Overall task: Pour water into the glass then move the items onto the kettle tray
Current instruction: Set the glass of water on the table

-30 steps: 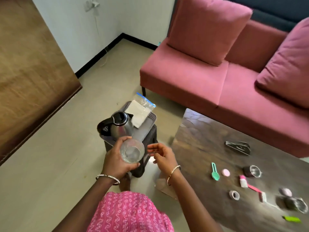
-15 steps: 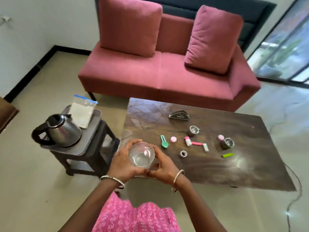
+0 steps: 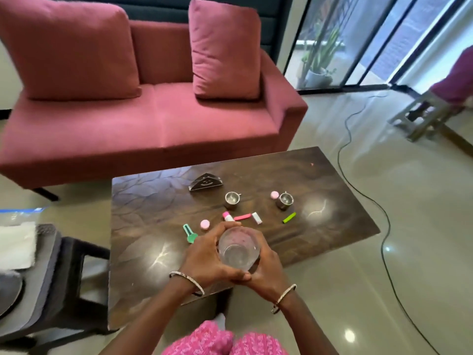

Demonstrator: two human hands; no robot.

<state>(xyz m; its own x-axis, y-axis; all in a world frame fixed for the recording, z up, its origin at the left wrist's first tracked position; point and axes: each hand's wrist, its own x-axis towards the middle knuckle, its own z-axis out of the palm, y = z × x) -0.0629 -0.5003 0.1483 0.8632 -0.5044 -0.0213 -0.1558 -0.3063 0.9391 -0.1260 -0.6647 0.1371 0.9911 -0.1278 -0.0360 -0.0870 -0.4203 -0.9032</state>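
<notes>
I have both hands wrapped around the glass [image 3: 238, 252]. My left hand [image 3: 204, 254] covers its left wall, my right hand [image 3: 266, 262] covers its right wall, and the fingers meet beneath it at the near side. The glass is upright, mouth toward the camera, long axis vertical. It is held above the near edge of the dark wooden table [image 3: 143, 201]. I cannot tell whether its base touches the tabletop.

The glass is clear, round and smooth-walled. I judge that it holds water, though the level is not readable from above.

The small items lie just beyond my hands on the table:
- A green scoop [image 3: 190, 234] and a pink disc [image 3: 205, 224], beyond my left hand.
- A pink-and-white tube [image 3: 227, 216], a pink strip [image 3: 242, 217] and a white piece [image 3: 257, 218], directly ahead.
- Two small polished metal cups [image 3: 232, 199], farther ahead.
- A green stick [image 3: 289, 217], ahead and to the right.

The kettle tray [image 3: 48, 254] lies well to the left of my left hand, on a dark low stool. It is grey and flat, with a white cloth [image 3: 16, 245] in a clear bag on its far part.

The governing relation is this: every transfer runs leftward, so my left hand is the nearer one. In my judgement the full glass must travel level, since its open mouth would spill on any tilt.
</notes>
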